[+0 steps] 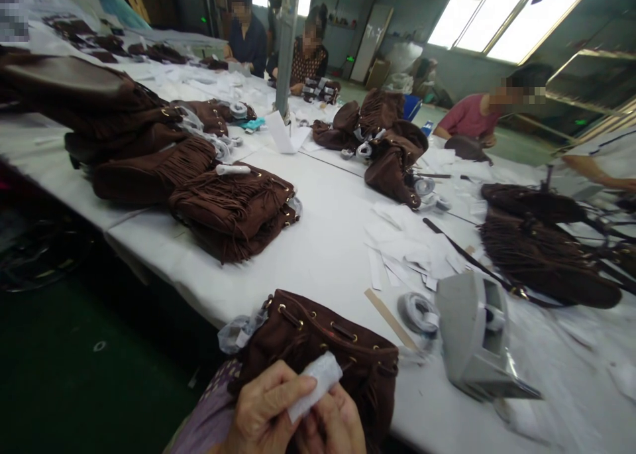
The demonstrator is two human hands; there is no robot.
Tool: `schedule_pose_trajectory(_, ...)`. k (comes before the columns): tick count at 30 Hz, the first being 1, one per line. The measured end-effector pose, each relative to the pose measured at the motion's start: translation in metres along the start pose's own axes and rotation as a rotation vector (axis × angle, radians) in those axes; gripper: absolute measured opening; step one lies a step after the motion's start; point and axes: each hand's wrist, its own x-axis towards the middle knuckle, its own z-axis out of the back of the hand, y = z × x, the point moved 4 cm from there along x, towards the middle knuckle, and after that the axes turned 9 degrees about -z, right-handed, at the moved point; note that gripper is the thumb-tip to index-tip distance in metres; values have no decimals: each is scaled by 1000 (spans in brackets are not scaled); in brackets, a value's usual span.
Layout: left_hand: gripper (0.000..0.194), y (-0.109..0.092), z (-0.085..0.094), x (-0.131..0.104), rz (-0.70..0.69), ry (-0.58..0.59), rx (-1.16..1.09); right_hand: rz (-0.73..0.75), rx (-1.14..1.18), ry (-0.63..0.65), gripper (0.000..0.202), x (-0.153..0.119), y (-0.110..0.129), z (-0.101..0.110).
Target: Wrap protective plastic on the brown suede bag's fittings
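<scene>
A small white paper wrap [318, 382] is pinched between my two hands, just over the front of a brown drawstring bag. My left hand [265, 404] grips it from the left, thumb on top. From below and the right, the curled fingers of my right hand [338, 421] hold its lower end. What the wrap encloses is hidden. The brown bag [338, 321] has gold eyelets, a cord and fringe, and it leans at the table edge against my lap. Clear plastic wrapping [238, 331] sticks out at its left side.
A grey tape dispenser [472, 335] stands right of the bag, beside a wrapped strap roll [418, 313]. Fringed brown bags [233, 209] are piled at the left; more bags [541, 242] lie right. Paper scraps [402, 242] cover the middle. A metal post [287, 50] rises behind. Several people sit around the table.
</scene>
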Motion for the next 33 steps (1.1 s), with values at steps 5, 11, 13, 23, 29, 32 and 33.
schedule_pose_trajectory(5, 24, 3, 4, -2, 23, 92, 7, -29, -4, 130, 38, 1, 3, 3)
schedule_pose_trajectory(11, 22, 5, 3, -1, 62, 96, 5, -43, 50, 160, 46, 4, 1, 6)
schedule_pose_trajectory(13, 21, 1, 1, 2, 68, 130, 19, -15, -14, 104, 46, 3, 2, 5)
schedule_pose_trajectory(23, 31, 9, -3, -1, 579, -138, -418, 117, -307, 18, 54, 13, 7, 7)
schedule_pose_trajectory(29, 38, 11, -6, 5, 570, 12, -189, 190, -397, -49, 48, 7, 3, 14)
schedule_pose_trajectory(32, 42, 14, -8, -2, 576, -4, -185, 264, -404, -60, 47, 8, -1, 14)
schedule_pose_trajectory(33, 42, 17, -8, -5, 581, -10, -179, 296, -407, -60, 47, 8, -3, 13)
